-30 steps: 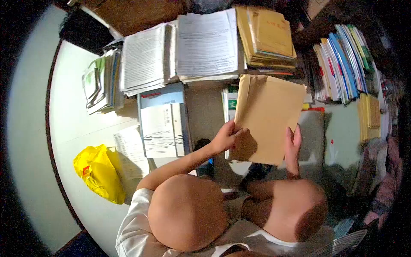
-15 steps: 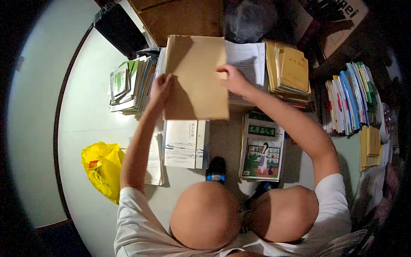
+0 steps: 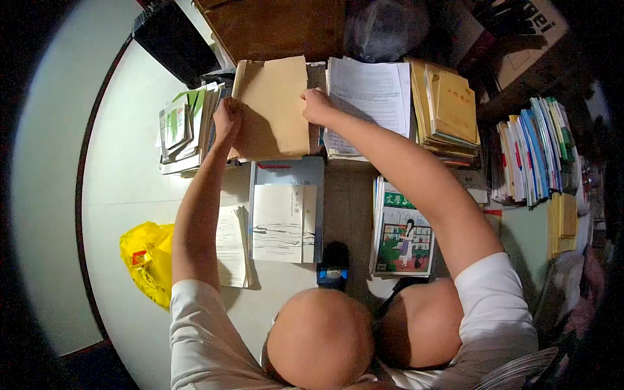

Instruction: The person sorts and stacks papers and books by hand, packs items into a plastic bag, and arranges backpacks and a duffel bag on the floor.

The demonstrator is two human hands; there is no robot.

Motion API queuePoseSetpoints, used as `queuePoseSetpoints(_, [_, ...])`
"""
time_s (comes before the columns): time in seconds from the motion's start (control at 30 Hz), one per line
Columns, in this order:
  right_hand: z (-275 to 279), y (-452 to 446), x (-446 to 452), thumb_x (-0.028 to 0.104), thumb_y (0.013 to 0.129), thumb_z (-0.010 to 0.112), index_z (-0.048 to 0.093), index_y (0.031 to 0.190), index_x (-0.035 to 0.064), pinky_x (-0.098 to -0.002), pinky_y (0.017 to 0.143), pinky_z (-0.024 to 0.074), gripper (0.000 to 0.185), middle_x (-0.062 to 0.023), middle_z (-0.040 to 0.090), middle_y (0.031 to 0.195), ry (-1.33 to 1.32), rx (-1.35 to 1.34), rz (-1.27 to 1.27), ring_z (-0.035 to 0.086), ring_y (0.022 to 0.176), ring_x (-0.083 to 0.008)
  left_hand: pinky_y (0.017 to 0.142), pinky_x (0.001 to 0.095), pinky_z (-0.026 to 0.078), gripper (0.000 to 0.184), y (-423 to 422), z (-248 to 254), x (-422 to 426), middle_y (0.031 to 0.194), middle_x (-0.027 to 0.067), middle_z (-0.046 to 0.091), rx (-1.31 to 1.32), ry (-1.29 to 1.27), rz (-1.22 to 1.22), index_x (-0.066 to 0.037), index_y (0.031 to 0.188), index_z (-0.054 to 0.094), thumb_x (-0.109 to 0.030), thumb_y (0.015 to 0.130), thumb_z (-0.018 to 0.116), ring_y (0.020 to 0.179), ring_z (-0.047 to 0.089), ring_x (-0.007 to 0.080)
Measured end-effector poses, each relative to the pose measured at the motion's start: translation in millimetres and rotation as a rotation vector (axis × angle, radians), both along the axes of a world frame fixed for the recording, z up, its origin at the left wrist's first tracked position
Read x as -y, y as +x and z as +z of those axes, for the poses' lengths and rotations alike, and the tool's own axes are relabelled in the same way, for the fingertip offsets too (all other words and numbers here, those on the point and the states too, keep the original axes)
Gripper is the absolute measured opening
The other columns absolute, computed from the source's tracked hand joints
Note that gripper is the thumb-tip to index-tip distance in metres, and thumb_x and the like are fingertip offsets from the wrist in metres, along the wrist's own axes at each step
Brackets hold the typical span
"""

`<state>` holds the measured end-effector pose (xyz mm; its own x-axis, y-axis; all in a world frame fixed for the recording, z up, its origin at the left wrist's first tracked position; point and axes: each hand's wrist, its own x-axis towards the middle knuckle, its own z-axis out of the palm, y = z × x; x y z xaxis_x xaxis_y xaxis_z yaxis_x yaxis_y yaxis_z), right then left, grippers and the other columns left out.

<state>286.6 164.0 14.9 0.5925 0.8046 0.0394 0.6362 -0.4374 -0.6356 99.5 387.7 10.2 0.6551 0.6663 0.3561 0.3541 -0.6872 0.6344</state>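
Observation:
A large brown paper envelope (image 3: 270, 107) is held up between both hands at the back of the floor space. My left hand (image 3: 226, 120) grips its left edge, and the fingers of my right hand (image 3: 317, 106) are closed on the right edge. Just right of the envelope lies a stack of printed sheets (image 3: 370, 91), partly under my right wrist. Below the envelope, a pale booklet with ink-wash hills (image 3: 279, 227) rests on a grey-blue book (image 3: 276, 173). What lies behind the envelope is mostly hidden.
Books and papers (image 3: 188, 133) are piled at left, brown envelopes (image 3: 448, 107) at right. Magazines (image 3: 403, 240) lie by my right knee. Upright books (image 3: 530, 153) stand far right. A yellow plastic bag (image 3: 146, 260) and loose papers (image 3: 234, 250) sit left; a cardboard box (image 3: 279, 29) stands behind.
Both hands have carried the envelope to the left. More of the printed stack and the grey-blue book now shows.

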Motion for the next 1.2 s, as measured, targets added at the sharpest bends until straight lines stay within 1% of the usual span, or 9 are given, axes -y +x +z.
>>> queuePoseSetpoints(0.2, [2.6,-9.1,0.6,0.003,0.075,0.058,0.062,0.110,0.0054,-0.0396,0.091,0.0452,0.036,-0.0203,0.056,0.105,-0.055,0.016,-0.042,0.055,0.105,-0.0346,0.102,0.0536,0.032,0.052,14.3,28.6,37.6,0.141,0.0187,0.036,-0.127,0.436,-0.029,-0.019,0.136,0.042,-0.018,0.087,0.056,0.129,0.034,0.0398])
queuePoseSetpoints(0.37, [46.7,-7.2,27.4,0.006,0.082,0.055,0.066,0.097,0.0069,-0.0411,0.082,0.0474,0.019,-0.0158,0.055,0.097,0.327,0.167,-0.009,0.057,0.092,-0.0326,0.105,0.0668,0.021,0.048,26.5,-33.7,39.2,0.154,0.0085,0.024,-0.333,0.388,0.010,-0.032,0.144,0.033,-0.042,0.097,0.036,0.139,0.025,0.0382])
queuePoseSetpoints(0.57, [69.5,71.1,151.2,0.002,0.085,0.056,0.065,0.096,0.0043,-0.0316,0.068,0.0516,0.015,-0.0096,0.060,0.093,0.534,0.333,-0.080,0.062,0.085,-0.0200,0.104,0.0634,0.027,0.050,27.0,-35.0,26.2,0.150,0.0157,0.027,-0.458,0.565,0.007,-0.022,0.142,0.035,-0.029,0.094,0.048,0.135,0.028,0.0410])
queuePoseSetpoints(0.63, [83.4,67.0,212.1,-0.001,0.076,0.057,0.066,0.091,0.0079,-0.0354,0.073,0.0503,0.020,-0.0122,0.063,0.091,0.599,0.347,-0.148,0.062,0.083,-0.0279,0.106,0.0589,0.026,0.046,21.6,-13.4,54.1,0.146,0.0193,0.031,-0.369,0.862,0.078,-0.016,0.137,0.040,-0.023,0.093,0.051,0.135,0.028,0.0422])
queuePoseSetpoints(0.77, [89.4,26.4,323.1,0.006,0.092,0.053,0.061,0.101,0.0036,-0.0227,0.060,0.0506,0.012,-0.0027,0.063,0.093,0.541,0.257,-0.367,0.065,0.083,-0.0135,0.101,0.0481,0.037,0.035,8.9,48.8,167.7,0.133,0.0182,0.046,0.092,0.576,-0.260,-0.008,0.120,0.055,-0.008,0.085,0.061,0.125,0.042,0.0364])
queuePoseSetpoints(0.83, [68.9,3.2,373.1,0.005,0.093,0.053,0.059,0.102,0.0045,-0.0235,0.062,0.0494,0.011,-0.0027,0.062,0.091,0.522,0.207,-0.486,0.060,0.078,-0.0100,0.082,0.0328,0.048,0.028,-22.5,40.5,244.9,0.110,0.0131,0.062,0.249,-0.059,-0.490,-0.001,0.108,0.058,0.004,0.081,0.056,0.094,0.061,0.0240])
queuePoseSetpoints(0.9, [41.8,-29.4,417.6,0.007,0.093,0.053,0.058,0.105,0.0046,-0.0248,0.070,0.0482,0.013,-0.0033,0.063,0.091,0.255,0.110,-0.569,0.059,0.079,-0.0105,0.086,0.0311,0.047,0.033,-53.3,47.0,329.7,0.108,0.0127,0.061,0.095,-0.520,-0.623,0.000,0.110,0.057,0.004,0.078,0.052,0.097,0.061,0.0226])
queuePoseSetpoints(1.03, [-52.1,-91.9,496.1,0.018,0.084,0.067,0.054,0.109,0.0032,-0.0325,0.076,0.0495,0.032,-0.0107,0.063,0.093,0.019,-0.154,-0.642,0.059,0.083,-0.0189,0.102,0.0414,0.037,0.064,-67.6,-76.1,423.1,0.128,0.0249,0.044,-0.211,-0.780,-0.661,0.002,0.135,0.034,-0.021,0.085,0.067,0.119,0.046,0.0379])
queuePoseSetpoints(1.2, [-108.9,-129.6,520.5,0.030,0.083,0.072,0.044,0.130,-0.0002,-0.0346,0.086,0.0480,0.062,-0.0168,0.059,0.114,0.024,-0.322,-0.668,0.059,0.099,-0.0235,0.105,0.0417,0.034,0.079,-60.3,-81.2,457.9,0.137,0.0287,0.032,-0.166,-0.567,-0.604,0.006,0.140,0.025,-0.030,0.084,0.068,0.127,0.036,0.0415])
